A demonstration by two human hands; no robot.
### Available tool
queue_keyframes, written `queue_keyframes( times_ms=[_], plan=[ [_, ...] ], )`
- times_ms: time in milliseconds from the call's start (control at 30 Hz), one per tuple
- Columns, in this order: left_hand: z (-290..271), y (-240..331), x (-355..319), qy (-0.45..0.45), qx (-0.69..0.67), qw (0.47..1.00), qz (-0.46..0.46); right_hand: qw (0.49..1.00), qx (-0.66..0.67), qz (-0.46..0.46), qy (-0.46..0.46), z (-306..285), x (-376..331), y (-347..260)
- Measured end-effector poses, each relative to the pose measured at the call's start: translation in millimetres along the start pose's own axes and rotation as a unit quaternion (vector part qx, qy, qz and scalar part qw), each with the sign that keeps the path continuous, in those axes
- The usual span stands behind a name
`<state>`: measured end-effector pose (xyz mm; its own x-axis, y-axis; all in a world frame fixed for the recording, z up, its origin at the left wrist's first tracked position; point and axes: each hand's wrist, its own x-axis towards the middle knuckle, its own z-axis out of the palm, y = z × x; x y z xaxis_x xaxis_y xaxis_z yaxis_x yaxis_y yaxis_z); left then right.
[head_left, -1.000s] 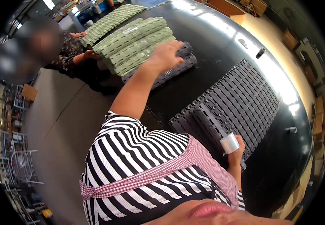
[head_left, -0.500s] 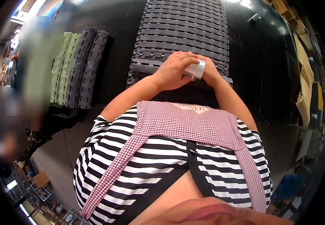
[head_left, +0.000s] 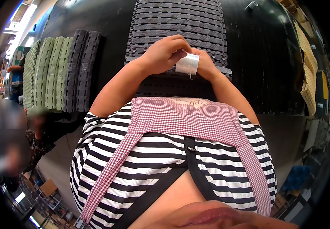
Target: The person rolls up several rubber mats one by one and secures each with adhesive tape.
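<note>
My right hand (head_left: 207, 65) is closed around a roll of clear tape (head_left: 187, 64), gripping it from the right side. My left hand (head_left: 165, 53) is just left of the roll and above it, its fingers curled and thumb bent in toward them. What those fingertips hold, if anything, is hidden. A short loose bit of tape hangs from the lower edge of the roll. Beneath both hands lies a dark grey slatted plastic mat (head_left: 176, 26), its ribbed strips running across and stretching away from me.
On the black table (head_left: 115, 45) at left stand grey strip bundles (head_left: 88, 72) and green ones (head_left: 50, 74). A small clear cylinder (head_left: 252, 5) lies at the far right. Beige textured sheeting (head_left: 306, 68) hangs by the right edge. Another person (head_left: 39, 141) is at the left.
My left hand has lifted off the tape roll, moving up and left, its fingers curling. More of the roll shows. The view has shifted slightly, revealing more green bundles.
</note>
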<state>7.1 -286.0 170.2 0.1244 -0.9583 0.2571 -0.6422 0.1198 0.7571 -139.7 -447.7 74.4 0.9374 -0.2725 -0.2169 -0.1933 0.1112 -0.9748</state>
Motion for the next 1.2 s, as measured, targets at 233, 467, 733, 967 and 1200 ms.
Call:
queue_keyframes(
  times_ms=[233, 467, 733, 967, 1200],
  plan=[
    [22, 5, -18, 0.043, 0.123, 0.986, 0.105, 0.999, -0.031, -0.004, -0.012, -10, 7, 14],
    [12, 3, 12, -0.018, 0.014, 0.991, -0.132, 0.901, -0.294, -0.303, 0.104, 17, -30, 16],
    [58, -76, 7, -0.229, 0.074, 0.948, -0.208, 0.879, -0.365, -0.299, 0.073, 39, -78, 21],
    [52, -56, -5, -0.154, 0.15, 0.919, -0.33, 0.866, -0.412, -0.277, 0.062, 41, -76, 16],
    [11, -19, -45, -0.114, 0.123, 0.926, -0.338, 0.895, -0.403, -0.193, 0.013, 25, -53, 2]
  ],
)
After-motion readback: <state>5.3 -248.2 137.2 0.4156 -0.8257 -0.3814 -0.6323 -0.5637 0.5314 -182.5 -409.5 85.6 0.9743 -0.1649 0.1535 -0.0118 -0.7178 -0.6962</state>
